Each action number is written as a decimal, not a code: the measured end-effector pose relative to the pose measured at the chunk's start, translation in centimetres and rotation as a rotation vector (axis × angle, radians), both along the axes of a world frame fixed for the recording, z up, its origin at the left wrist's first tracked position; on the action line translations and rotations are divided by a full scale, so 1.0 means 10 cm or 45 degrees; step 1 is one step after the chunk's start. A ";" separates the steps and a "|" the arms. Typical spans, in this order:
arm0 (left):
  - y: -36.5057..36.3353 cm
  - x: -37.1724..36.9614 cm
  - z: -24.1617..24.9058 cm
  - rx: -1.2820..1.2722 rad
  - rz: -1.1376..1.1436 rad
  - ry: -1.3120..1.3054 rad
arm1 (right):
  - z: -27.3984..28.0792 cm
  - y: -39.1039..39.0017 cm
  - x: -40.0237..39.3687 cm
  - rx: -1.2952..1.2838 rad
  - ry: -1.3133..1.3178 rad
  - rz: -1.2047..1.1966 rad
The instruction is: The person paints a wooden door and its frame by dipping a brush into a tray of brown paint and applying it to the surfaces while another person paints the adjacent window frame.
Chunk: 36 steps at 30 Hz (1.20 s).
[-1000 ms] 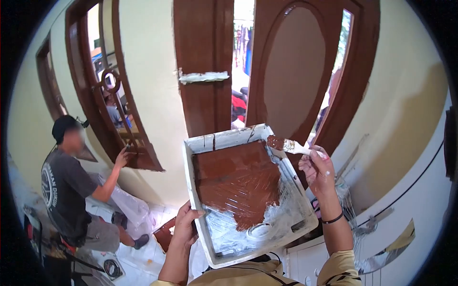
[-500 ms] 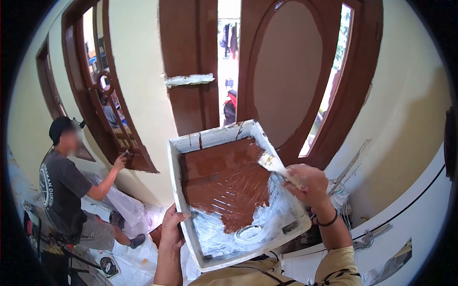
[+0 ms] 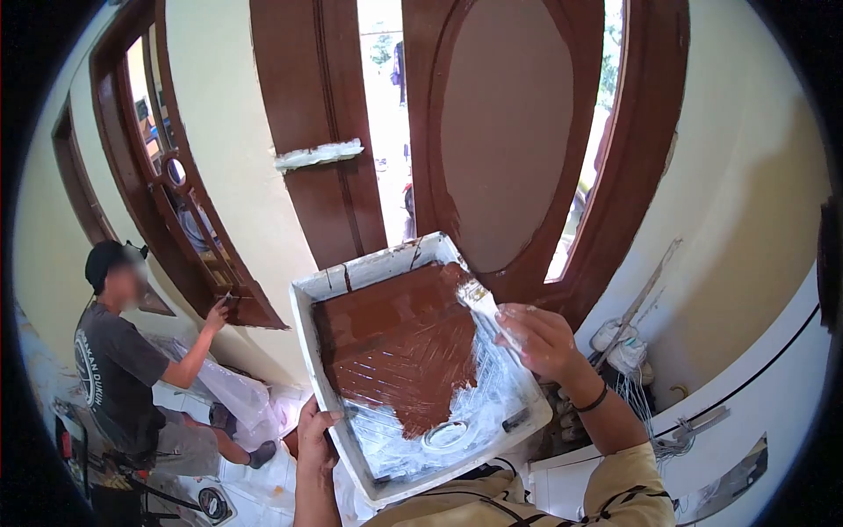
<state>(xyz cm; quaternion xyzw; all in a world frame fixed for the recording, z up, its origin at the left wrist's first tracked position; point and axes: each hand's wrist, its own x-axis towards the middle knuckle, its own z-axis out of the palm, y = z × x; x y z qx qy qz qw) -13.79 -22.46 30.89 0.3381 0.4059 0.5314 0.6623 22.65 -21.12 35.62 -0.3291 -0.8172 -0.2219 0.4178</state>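
Observation:
My left hand grips the left edge of a white paint tray, its thumb over the rim and its other fingers hidden below. Brown paint covers the far and middle part of the tray floor; the near part shows smeared white plastic. In my right hand is a paintbrush with a pale handle. The brush's bristles touch the paint close to the tray's far right corner, and brown paint is on their tip.
A brown door with a lighter oval panel stands ahead. On the left, a co-worker reaches a hand to a brown window frame. Plastic sheeting lies over the floor there. Bundled cords hang at right.
My right hand has moved the brush left and slightly up, toward the tray's far right corner. The bristles now carry brown paint. My view has shifted, and the tray appears slightly further left.

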 end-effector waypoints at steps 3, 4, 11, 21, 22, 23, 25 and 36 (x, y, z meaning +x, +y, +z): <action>-0.02 0.00 -0.03 0.000 0.019 0.015 | 0.02 0.16 0.13 -0.095 0.214 -0.007; -0.04 0.00 -0.04 -0.006 0.030 0.013 | 0.01 0.30 0.18 -0.099 0.389 0.074; -0.16 0.06 0.06 -0.006 0.131 0.031 | 0.69 1.29 0.49 -0.491 0.871 -0.003; -0.36 0.08 0.00 0.058 0.265 0.124 | 1.80 1.71 1.06 -0.183 1.048 0.156; -0.38 0.10 0.01 0.051 0.278 0.126 | 1.78 1.67 1.06 -0.174 1.099 0.205; -0.40 0.11 0.03 0.042 0.291 0.128 | 1.71 1.61 1.06 -0.236 1.112 0.252; -0.43 0.09 -0.01 0.038 0.312 0.125 | 1.46 1.52 1.10 -0.453 0.953 0.166; -0.40 0.11 0.06 0.006 0.323 0.058 | 1.86 1.83 1.11 -0.376 0.906 -0.007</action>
